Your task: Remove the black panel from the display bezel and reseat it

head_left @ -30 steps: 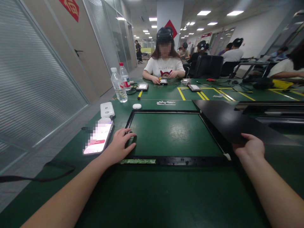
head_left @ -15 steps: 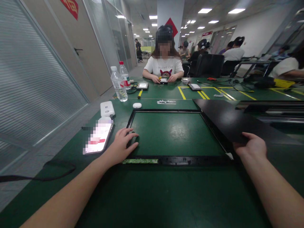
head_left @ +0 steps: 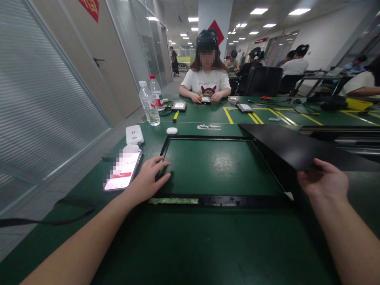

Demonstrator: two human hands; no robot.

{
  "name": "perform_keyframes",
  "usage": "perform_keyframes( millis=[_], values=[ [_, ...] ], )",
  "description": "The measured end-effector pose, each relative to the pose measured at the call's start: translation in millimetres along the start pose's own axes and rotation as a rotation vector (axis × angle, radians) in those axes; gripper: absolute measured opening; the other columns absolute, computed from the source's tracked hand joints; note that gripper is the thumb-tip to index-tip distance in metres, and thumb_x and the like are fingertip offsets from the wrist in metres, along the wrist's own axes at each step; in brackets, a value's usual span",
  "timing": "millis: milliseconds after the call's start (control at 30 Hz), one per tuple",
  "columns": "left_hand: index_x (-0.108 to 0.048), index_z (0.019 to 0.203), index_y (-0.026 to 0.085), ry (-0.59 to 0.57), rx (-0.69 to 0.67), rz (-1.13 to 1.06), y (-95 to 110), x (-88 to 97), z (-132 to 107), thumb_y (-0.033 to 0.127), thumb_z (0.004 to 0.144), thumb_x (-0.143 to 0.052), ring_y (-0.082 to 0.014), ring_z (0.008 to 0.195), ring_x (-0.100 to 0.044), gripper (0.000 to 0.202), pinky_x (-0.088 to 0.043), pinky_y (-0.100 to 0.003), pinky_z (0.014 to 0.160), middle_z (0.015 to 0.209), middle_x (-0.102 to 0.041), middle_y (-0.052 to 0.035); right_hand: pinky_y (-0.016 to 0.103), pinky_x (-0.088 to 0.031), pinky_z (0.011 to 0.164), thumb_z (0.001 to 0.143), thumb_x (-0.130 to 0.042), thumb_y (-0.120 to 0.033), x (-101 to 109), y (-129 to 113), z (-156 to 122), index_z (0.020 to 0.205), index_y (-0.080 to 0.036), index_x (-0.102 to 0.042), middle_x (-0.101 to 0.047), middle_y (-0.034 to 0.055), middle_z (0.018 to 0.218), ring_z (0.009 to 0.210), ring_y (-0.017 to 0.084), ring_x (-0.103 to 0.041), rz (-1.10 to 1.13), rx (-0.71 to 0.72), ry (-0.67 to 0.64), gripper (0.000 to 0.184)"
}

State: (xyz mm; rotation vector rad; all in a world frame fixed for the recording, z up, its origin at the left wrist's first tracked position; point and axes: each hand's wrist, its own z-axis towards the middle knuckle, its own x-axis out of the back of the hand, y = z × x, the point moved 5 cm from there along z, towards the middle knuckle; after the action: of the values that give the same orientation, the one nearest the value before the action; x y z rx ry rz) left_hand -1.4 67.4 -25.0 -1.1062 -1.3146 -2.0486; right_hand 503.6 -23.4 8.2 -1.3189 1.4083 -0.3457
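A thin black rectangular frame (head_left: 234, 200) lies flat on the green table (head_left: 208, 241). A narrow green circuit board (head_left: 173, 201) shows along the left part of its near bar. My left hand (head_left: 151, 176) rests over the frame's left side with its fingers apart; whether it presses on the bar I cannot tell. On the right, a dark flat panel (head_left: 285, 146) is tilted, its near edge raised above the table. My right hand (head_left: 325, 182) grips that edge, thumb on top and fingers underneath. A small whitish piece (head_left: 288, 196) sits at the frame's near right corner.
Left of the frame lie a lit phone (head_left: 123, 170), a white power bank (head_left: 134, 135) and a small white case (head_left: 171, 130). Two bottles (head_left: 149, 105) stand behind. Across the table a person (head_left: 205, 79) handles a small device. Long dark bars (head_left: 341, 132) lie at right.
My right hand has moved right and slightly up, lifting the panel's near edge higher. My left hand has shifted slightly left along the frame's side.
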Motion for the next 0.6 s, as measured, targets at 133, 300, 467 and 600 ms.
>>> perform_keyframes(
  millis=[133,300,467,600],
  values=[
    [-0.076,0.133,0.021,0.032,0.018,-0.03,5,5.1,2,0.058,0.098,-0.061,-0.0458,0.147,-0.055,0.053,-0.043,-0.071,0.123,0.155,-0.063,-0.0215,0.017,-0.054,0.047,0.077,-0.056,0.003,-4,1,-12,0.072,-0.02,-0.058,-0.061,-0.0014,0.069,0.056,0.009,-0.061,-0.002,-0.011,-0.005,0.023],
    [-0.073,0.137,0.019,0.128,0.097,-0.174,13,15.1,2,0.06,0.096,-0.064,-0.0442,0.145,-0.058,0.058,-0.041,-0.067,0.125,0.152,-0.066,-0.0214,0.027,-0.065,0.062,0.069,-0.06,-0.003,-5,-1,-17,0.085,-0.024,-0.069,-0.076,0.001,0.084,0.075,0.017,-0.073,-0.056,0.041,-0.151,0.028],
    [-0.072,0.132,0.023,0.259,0.34,-0.644,13,17.4,0,0.052,0.091,-0.077,-0.0381,0.145,-0.062,0.051,-0.042,-0.055,0.128,0.148,-0.072,-0.0165,0.047,-0.07,0.078,0.067,-0.066,-0.016,4,-6,-14,0.089,-0.026,-0.076,-0.082,0.0034,0.097,0.085,0.024,-0.077,-0.206,0.056,-0.195,0.026],
    [-0.073,0.125,0.019,0.276,0.49,-1.087,15,13.8,1,0.042,0.095,-0.074,-0.0324,0.129,-0.074,0.038,-0.054,-0.047,0.118,0.132,-0.08,-0.0162,0.059,-0.069,0.087,0.067,-0.068,-0.022,12,-6,-3,0.08,-0.026,-0.076,-0.083,0.0071,0.098,0.096,0.033,-0.08,-0.222,0.064,-0.211,0.016]
  ],
)
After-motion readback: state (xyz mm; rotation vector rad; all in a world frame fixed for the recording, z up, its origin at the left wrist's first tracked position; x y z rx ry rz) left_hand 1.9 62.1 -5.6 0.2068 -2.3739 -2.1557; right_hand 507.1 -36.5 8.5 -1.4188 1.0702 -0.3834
